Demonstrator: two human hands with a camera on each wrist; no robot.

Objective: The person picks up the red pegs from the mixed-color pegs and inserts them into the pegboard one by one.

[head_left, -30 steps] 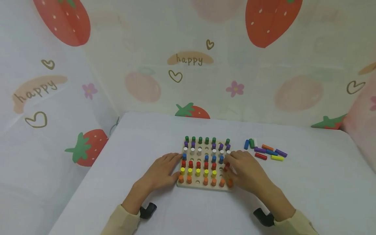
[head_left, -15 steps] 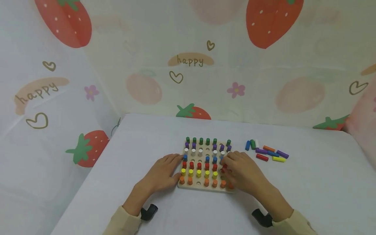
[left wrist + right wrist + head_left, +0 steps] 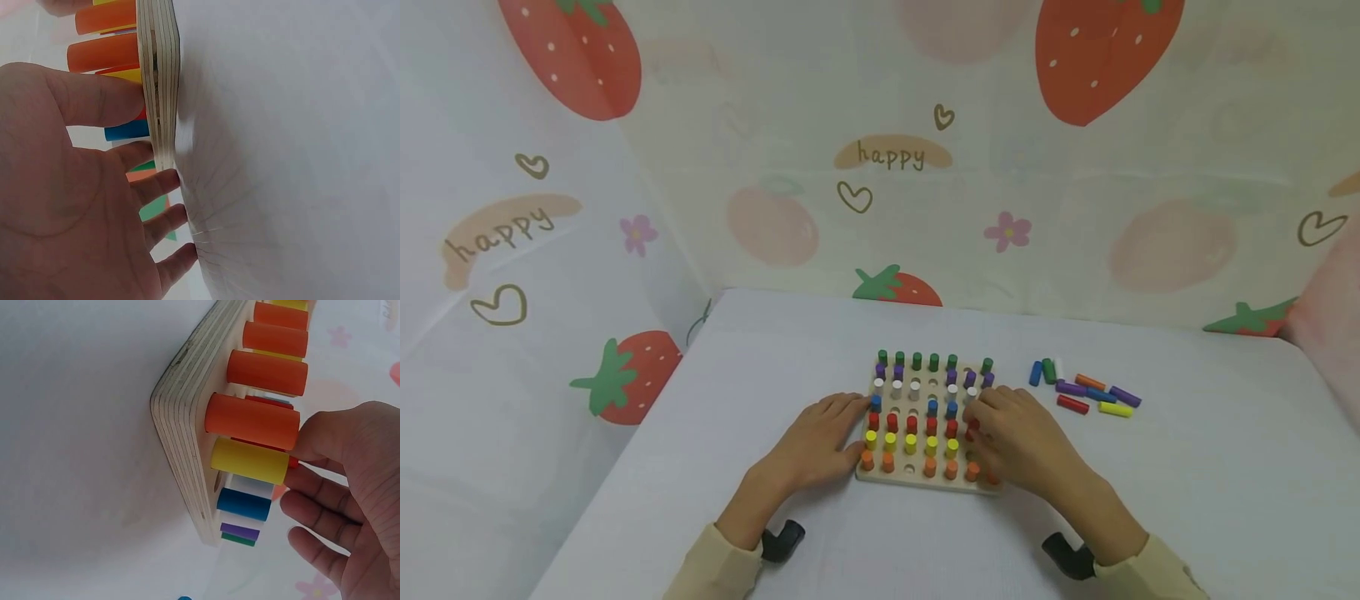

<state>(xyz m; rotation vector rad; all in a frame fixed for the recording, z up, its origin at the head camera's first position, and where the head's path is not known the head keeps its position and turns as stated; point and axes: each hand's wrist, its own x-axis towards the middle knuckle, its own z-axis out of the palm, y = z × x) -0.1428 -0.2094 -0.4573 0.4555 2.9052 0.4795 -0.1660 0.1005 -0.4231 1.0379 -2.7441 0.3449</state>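
Observation:
A wooden pegboard point(image 3: 925, 482) lies on the white table with rows of colored pegs standing in it, green at the far side and orange at the near side. My left hand point(image 3: 820, 442) rests at the board's left edge, its thumb point(image 3: 103, 100) and extended fingers along the side in the left wrist view. Over the right side of the board, my right hand point(image 3: 1018, 437) pinches a red peg point(image 3: 293, 462) between thumb and index finger. A yellow peg point(image 3: 250, 461) and an orange peg point(image 3: 253, 420) stand in front of it and partly hide it.
Right of the board lie several loose pegs, among them a red peg point(image 3: 1072, 405), a yellow peg point(image 3: 1116, 410) and a green peg point(image 3: 1048, 371). A fabric backdrop point(image 3: 775, 333) with strawberry prints rises behind the table. An uncovered hole point(image 3: 217, 481) shows at the board's right edge.
My right hand has shifted slightly left over the board, away from its right edge, with the red peg between its fingers. The left hand stays at the board's left edge.

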